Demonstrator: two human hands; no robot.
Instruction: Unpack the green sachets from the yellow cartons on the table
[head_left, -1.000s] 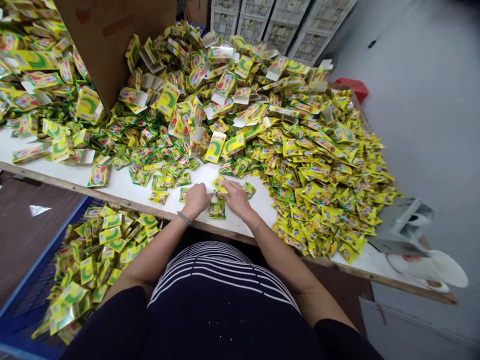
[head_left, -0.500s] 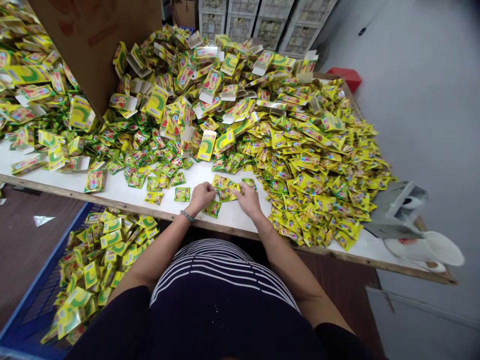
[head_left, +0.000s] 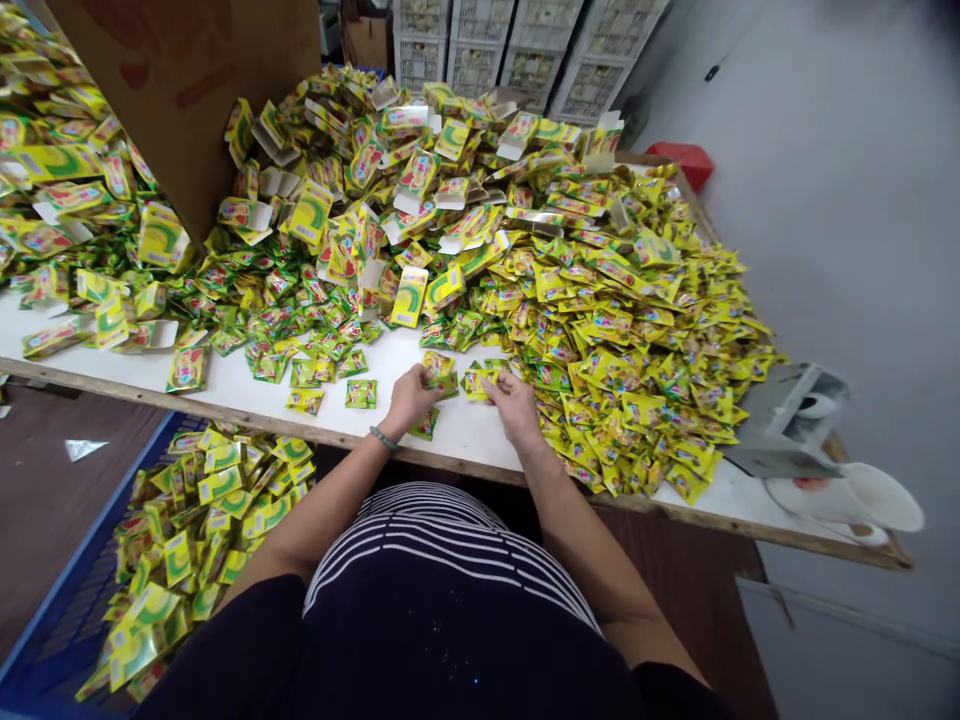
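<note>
Near the table's front edge, my left hand [head_left: 410,396], with a bead bracelet at the wrist, has its fingers closed on a green packet [head_left: 447,385]. A yellow packet [head_left: 436,364] lies just above its fingertips, and another green packet [head_left: 426,424] is partly under the hand. My right hand [head_left: 514,404] pinches a yellow packet [head_left: 477,384] between thumb and fingers, with a green packet close behind it. Left of my hands, a green packet [head_left: 361,393] and a yellow one [head_left: 304,401] lie flat on the white table [head_left: 465,432].
Yellow packets [head_left: 637,370] are heaped at the right, opened boxes [head_left: 416,175] at the back. A cardboard sheet [head_left: 180,100] stands at the left. Below the table, a blue crate [head_left: 71,600] holds boxes. A grey device [head_left: 787,420] sits at the right end.
My hands have moved apart, the right one shifting right with a yellow packet. The packets that lay together between them are now split, with bare table showing in the gap.
</note>
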